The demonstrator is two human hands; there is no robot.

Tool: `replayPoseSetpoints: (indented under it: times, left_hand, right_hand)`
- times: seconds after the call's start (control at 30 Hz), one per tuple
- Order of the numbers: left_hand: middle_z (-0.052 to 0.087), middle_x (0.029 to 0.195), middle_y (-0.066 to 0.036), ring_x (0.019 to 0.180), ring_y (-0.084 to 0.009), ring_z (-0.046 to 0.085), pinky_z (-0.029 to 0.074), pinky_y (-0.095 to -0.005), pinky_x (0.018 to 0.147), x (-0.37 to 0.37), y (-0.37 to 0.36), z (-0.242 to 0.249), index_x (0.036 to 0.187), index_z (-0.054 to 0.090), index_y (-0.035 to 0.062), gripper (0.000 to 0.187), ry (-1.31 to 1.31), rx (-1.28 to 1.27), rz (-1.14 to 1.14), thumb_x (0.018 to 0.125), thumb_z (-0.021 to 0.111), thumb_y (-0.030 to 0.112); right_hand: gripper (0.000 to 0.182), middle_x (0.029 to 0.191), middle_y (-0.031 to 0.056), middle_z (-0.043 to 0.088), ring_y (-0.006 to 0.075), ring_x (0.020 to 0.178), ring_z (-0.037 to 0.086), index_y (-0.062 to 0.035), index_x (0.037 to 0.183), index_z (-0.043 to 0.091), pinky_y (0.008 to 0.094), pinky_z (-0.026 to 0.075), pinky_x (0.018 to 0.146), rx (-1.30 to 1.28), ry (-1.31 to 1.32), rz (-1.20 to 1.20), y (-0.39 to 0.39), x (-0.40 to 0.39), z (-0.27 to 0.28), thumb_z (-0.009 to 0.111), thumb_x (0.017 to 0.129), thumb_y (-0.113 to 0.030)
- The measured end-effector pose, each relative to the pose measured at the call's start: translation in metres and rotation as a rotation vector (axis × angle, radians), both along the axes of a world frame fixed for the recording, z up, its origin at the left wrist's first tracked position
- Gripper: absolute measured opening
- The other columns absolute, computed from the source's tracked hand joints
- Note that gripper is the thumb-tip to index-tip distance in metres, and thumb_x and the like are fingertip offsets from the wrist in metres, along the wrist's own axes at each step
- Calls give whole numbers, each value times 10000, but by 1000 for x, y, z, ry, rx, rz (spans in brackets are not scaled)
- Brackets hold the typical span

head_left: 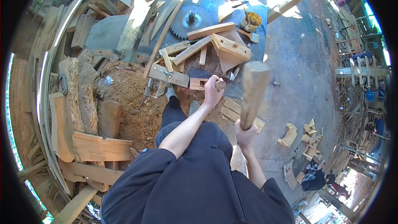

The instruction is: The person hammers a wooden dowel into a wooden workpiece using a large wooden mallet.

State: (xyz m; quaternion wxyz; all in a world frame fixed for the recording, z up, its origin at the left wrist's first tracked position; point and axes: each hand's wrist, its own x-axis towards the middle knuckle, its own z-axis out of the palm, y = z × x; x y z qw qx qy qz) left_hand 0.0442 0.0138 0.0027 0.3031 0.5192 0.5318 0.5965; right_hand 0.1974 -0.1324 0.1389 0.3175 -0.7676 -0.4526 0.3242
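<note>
Wooden mallet (pixel 255 87), handle in right hand (pixel 246 134)

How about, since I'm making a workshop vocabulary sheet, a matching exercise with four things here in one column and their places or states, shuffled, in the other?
Things
1. Wooden mallet
2. Short round handle
3. Saw blade
4. Stained pot

Places or states
A. Around an upright spindle, with its toothed edge showing
B. In the grip of the right hand
C. On the blue tabletop, with a brush beside it
D. In the grip of the left hand

Right pairs: 1-B, 2-D, 3-A, 4-C
</note>
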Motion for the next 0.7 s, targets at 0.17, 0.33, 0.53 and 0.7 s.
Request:
replayPoseSetpoints:
  times: [0.17, 0.33, 0.53, 0.7]
  left_hand:
    - [637, 854, -163, 810, -379, 665, 529, -431, 734, 2, 2, 1, 946, 558, 46, 276, 65, -2, -63, 806, 774, -55]
    - [599, 884, -151, 894, -410, 609, 483, -473, 798, 26, -32, -16, 918, 556, 67, 357, 310, 131, -250, 671, 807, 7]
    - [599, 928, -161, 917, -412, 596, 479, -477, 807, 18, -11, -11, 945, 558, 58, 356, 275, 37, -222, 674, 765, -47]
    - [617, 861, -67, 775, -182, 607, 497, -326, 735, -11, 1, -7, 959, 567, 62, 174, -5, -78, -34, 991, 728, 4]
  right_hand:
    - [289, 916, 264, 774, 357, 898, 808, 24, 1051, 728, 439, 595, 759, -45, -153, 70, -7, 14, -19, 791, 859, -184]
    - [305, 808, 227, 752, 318, 779, 785, 25, 1056, 717, 425, 580, 735, 142, -30, -50, -33, 12, -31, 815, 863, -191]
    - [304, 802, 117, 732, 185, 733, 699, 22, 1081, 713, 384, 562, 713, -133, 96, -131, -64, 15, -48, 830, 885, -179]
    - [217, 691, 28, 642, 123, 540, 619, 10, 906, 633, 332, 488, 517, 167, -18, -113, -54, 25, -35, 815, 935, -105]
